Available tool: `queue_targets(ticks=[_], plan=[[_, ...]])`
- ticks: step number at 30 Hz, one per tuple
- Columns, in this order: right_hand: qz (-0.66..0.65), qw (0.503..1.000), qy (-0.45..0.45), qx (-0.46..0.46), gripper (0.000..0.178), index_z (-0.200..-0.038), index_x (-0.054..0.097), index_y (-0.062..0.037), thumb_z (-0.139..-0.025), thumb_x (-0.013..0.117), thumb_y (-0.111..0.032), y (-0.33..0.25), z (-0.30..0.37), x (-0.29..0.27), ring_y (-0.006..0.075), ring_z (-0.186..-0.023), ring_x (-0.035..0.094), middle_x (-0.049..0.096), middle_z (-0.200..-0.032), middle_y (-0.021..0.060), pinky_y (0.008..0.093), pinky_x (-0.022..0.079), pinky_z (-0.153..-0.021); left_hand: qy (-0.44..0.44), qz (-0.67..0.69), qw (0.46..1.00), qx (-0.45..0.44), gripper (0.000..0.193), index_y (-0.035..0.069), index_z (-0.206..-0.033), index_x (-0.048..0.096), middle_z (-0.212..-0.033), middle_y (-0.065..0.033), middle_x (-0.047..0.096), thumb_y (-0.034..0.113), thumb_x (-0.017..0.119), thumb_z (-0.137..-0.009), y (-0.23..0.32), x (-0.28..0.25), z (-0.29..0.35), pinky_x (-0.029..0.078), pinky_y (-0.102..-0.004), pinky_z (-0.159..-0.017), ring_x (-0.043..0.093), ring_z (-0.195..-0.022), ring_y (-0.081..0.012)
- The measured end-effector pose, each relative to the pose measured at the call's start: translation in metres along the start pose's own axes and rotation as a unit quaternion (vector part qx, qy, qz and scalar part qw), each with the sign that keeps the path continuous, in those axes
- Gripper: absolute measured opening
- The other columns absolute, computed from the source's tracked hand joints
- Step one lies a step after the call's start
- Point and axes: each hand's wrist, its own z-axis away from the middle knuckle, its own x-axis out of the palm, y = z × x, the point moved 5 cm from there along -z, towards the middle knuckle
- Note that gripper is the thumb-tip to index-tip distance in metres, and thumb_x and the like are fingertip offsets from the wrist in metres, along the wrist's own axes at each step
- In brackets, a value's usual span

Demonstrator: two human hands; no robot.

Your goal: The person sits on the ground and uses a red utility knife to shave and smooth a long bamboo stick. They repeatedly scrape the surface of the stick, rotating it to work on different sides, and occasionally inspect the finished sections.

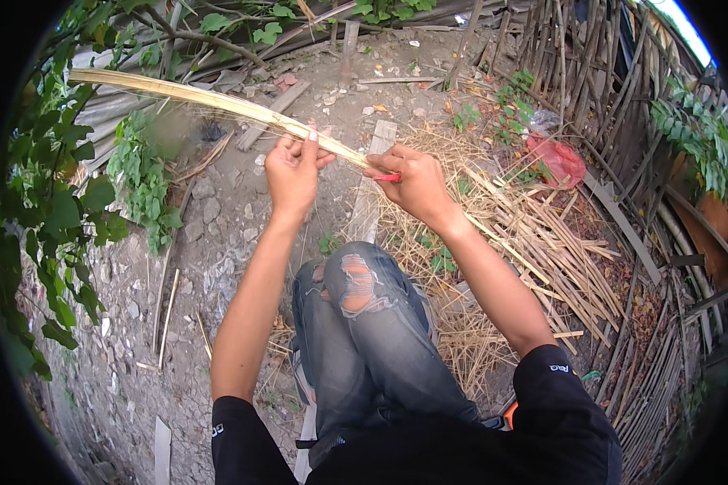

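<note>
A long, pale split bamboo strip runs from the upper left down to my hands, bowing slightly, with thin fibres hanging off its underside. My left hand is closed around it near its right end, thumb lying along the top. At that end, my right hand is closed with its fingers against the strip's tip. A red piece of a small tool shows under the right fingers; the rest of it is hidden, so I cannot tell its kind.
Right of my knees, a heap of split bamboo sticks lies beside straw-like shavings. A red plastic bag rests near the stick fence. A wooden board lies ahead of my knees. Leafy vines hang at the left.
</note>
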Motion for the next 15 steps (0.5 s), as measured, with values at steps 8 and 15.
queue_targets(ticks=[8, 15], plan=[[-0.006, 0.998, 0.049, -0.038, 0.017, -0.101, 0.078, -0.0100, -0.085, 0.079, -0.014, -0.006, 0.006, 0.004, 0.0279, -0.068, 0.070, 0.072, -0.086, 0.0098, 0.0362, 0.055, -0.057, 0.048, 0.015, 0.998, -0.034, 0.024, -0.007, -0.113, 0.061, -0.100, -0.0140, 0.070, 0.014, 0.063, -0.101, 0.003, -0.006, 0.003, 0.064, -0.0299, -0.073, 0.071, -0.082, -0.0164], [-0.094, 0.993, 0.051, -0.044, 0.015, -0.099, 0.077, -0.0080, -0.084, 0.077, -0.009, 0.021, 0.014, 0.007, 0.0277, -0.073, 0.072, 0.074, -0.089, 0.0118, 0.0360, 0.057, -0.064, 0.176, -0.087, 0.980, -0.025, 0.058, -0.002, -0.120, 0.055, -0.103, -0.0145, 0.067, 0.047, 0.070, -0.092, 0.021, -0.052, -0.006, 0.054, -0.0322, -0.076, 0.068, -0.090, -0.0193]])
